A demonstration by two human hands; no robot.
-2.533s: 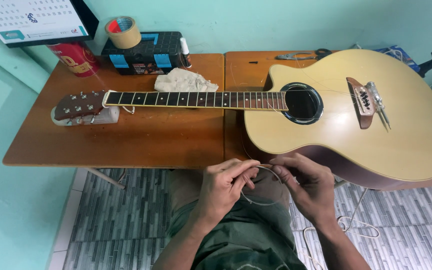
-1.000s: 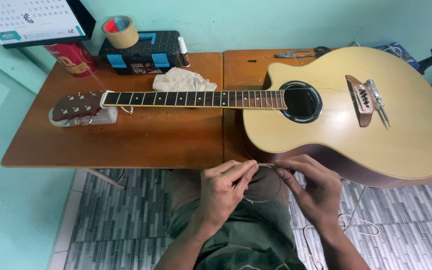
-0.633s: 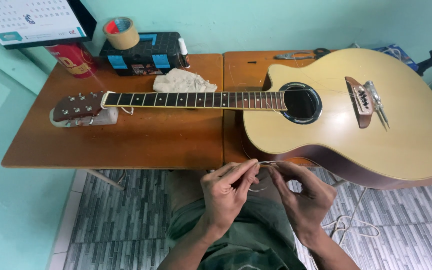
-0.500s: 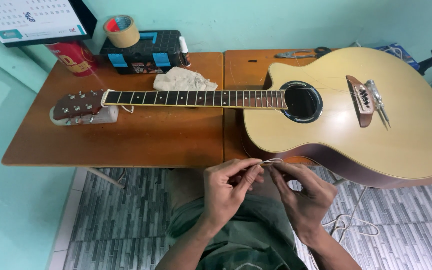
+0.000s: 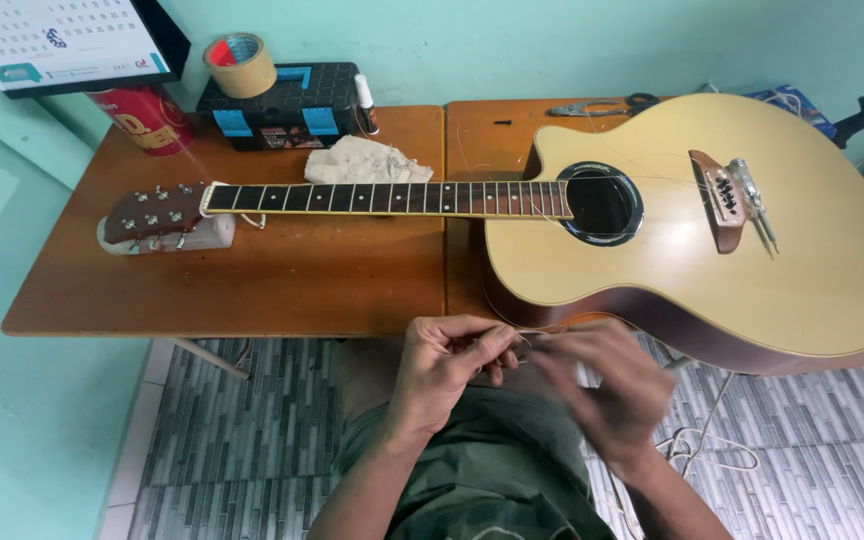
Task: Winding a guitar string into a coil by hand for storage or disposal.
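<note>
The head view looks down at a person sitting in front of a brown wooden desk. The left hand is near the desk edge, just above the lap. Its thumb and fingers are pinched together on a thin guitar string. The right hand is just beside it and looks blurry, so I cannot tell if it is closed on the string or not. The two hands are very close, almost touching. An acoustic guitar lies flat on the desk, right behind the hands. Its pale body is on the right side and its long neck points to the left. The headstock rests on a white block. Behind the neck lies a crumpled white cloth. At the back stands a black and blue toolbox with a roll of brown tape on it. A red can stands to its left.
</note>
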